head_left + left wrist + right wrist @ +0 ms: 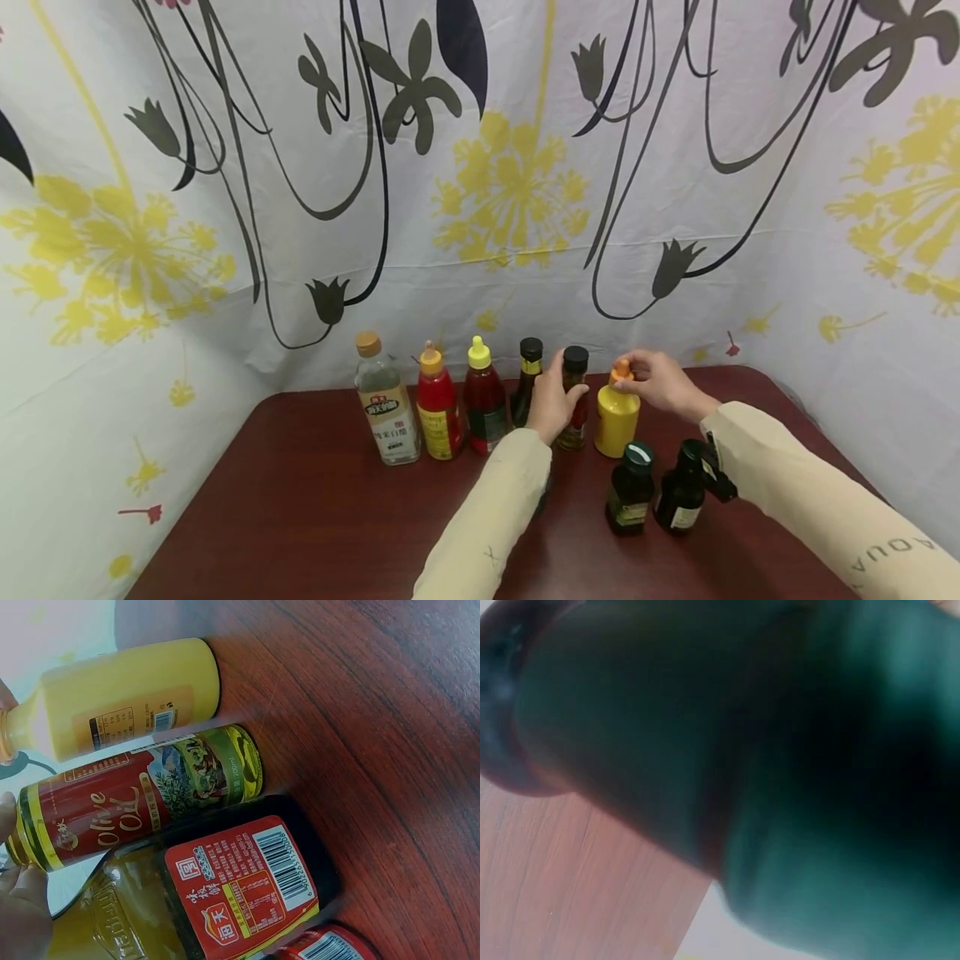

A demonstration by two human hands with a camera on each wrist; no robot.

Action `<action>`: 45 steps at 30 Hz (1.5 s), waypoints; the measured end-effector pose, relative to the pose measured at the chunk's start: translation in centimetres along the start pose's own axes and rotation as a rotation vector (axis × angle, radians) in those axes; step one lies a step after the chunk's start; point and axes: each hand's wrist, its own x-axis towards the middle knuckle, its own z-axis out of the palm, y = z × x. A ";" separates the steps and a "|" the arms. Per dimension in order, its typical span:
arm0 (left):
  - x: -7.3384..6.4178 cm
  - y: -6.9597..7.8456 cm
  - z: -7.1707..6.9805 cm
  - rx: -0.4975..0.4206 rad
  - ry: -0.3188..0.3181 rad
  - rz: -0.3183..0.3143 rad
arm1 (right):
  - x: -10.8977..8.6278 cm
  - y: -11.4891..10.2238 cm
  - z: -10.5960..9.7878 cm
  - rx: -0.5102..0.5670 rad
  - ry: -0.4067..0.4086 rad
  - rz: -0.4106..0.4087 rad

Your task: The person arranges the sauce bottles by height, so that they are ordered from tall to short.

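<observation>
At the back of the table a row of bottles stands upright. My left hand (557,398) grips the olive oil bottle (576,375) with the black cap; its red and green label shows in the left wrist view (142,796). My right hand (643,379) pinches the orange cap of the yellow bottle (617,417) just to the right, also seen as the yellow bottle (127,696) in the left wrist view. A dark soy sauce bottle (527,385) with a red label (244,889) stands left of the olive oil. The right wrist view is filled by a blurred dark green shape.
Further left stand a dark red bottle with a yellow cap (486,402), a red sauce bottle (438,410) and a clear vinegar bottle (387,404). Two small dark bottles (630,492) (681,493) stand under my right forearm. A patterned cloth walls in the dark wooden table (300,517).
</observation>
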 end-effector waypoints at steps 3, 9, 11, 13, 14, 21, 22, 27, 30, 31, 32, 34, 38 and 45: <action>-0.1 0.1 0.0 -0.007 -0.005 -0.005 | -0.3 0.0 0.0 0.010 -0.022 -0.009; -0.1 0.3 0.0 -0.016 -0.011 -0.002 | -0.9 -0.3 -0.5 0.001 -0.069 0.008; -0.1 0.4 -0.1 -0.016 -0.015 0.004 | -1.1 -0.6 -0.8 0.003 -0.083 0.026; 0.0 0.5 -0.3 -0.014 -0.029 0.003 | -1.4 -0.8 -1.2 0.016 -0.091 0.034; 0.0 0.6 -0.3 -0.016 -0.038 -0.003 | -1.5 -0.9 -1.4 0.019 -0.094 0.035; -0.1 1.4 -0.8 -0.022 -0.061 -0.041 | -2.7 -1.0 -2.5 0.063 -0.092 0.056; -0.2 1.6 -0.9 -0.025 -0.062 -0.040 | -2.9 -0.9 -2.6 0.066 -0.092 0.063; -0.8 2.2 -1.6 -0.023 -0.054 0.007 | -4.4 -0.7 -3.4 0.050 -0.083 0.064; -1.3 2.4 -2.2 -0.003 -0.049 0.060 | -5.5 -0.4 -3.8 0.041 -0.080 0.059; -1.5 2.5 -2.4 0.006 -0.049 0.083 | -5.9 -0.3 -4.0 0.039 -0.080 0.060; -1.7 2.6 -2.6 0.017 -0.052 0.103 | -6.3 -0.2 -4.1 0.038 -0.081 0.059; -2.2 2.7 -2.9 0.035 -0.063 0.156 | -7.1 0.1 -4.2 0.039 -0.081 0.051; -3.4 2.8 -3.3 0.078 -0.077 0.283 | -8.9 0.9 -4.2 0.026 -0.067 0.015; -5.8 2.5 -2.7 0.054 -0.088 0.456 | -11.4 2.2 -3.4 0.135 -0.047 -0.134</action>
